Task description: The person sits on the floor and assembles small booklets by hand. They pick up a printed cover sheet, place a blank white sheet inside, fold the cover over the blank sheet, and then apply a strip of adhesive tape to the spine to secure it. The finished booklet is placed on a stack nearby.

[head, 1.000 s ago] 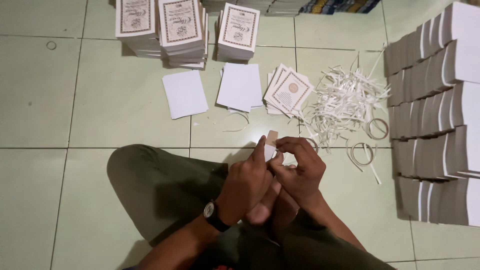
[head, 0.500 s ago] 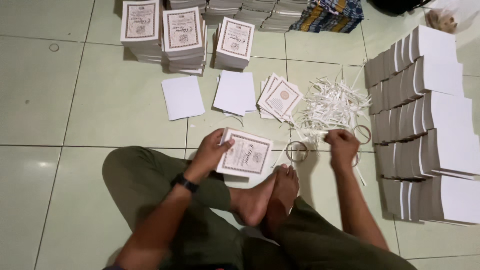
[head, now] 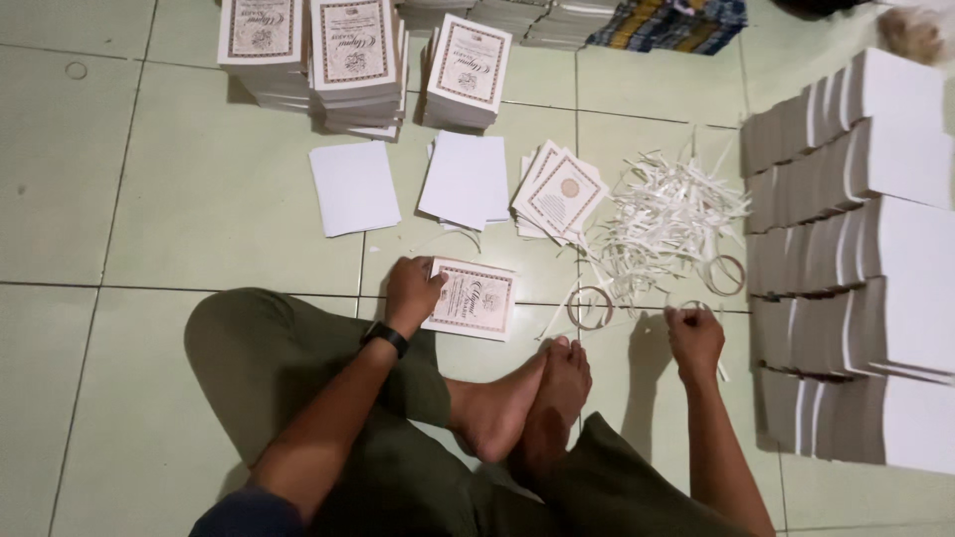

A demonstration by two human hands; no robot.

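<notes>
The left hand (head: 411,290) lies narrow on the left edge of a printed booklet (head: 471,298), which sits flat on the floor just right of it, long axis running near to far. The right hand (head: 693,333) pinches near a tape ring (head: 691,308), right of another ring (head: 590,307); its hold is hard to make out.

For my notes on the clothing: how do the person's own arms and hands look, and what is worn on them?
Both forearms are bare. The left hand has a black wristwatch at its wrist, and a dark blue sleeve shows at the upper arm. The right hand wears nothing visible.
</notes>
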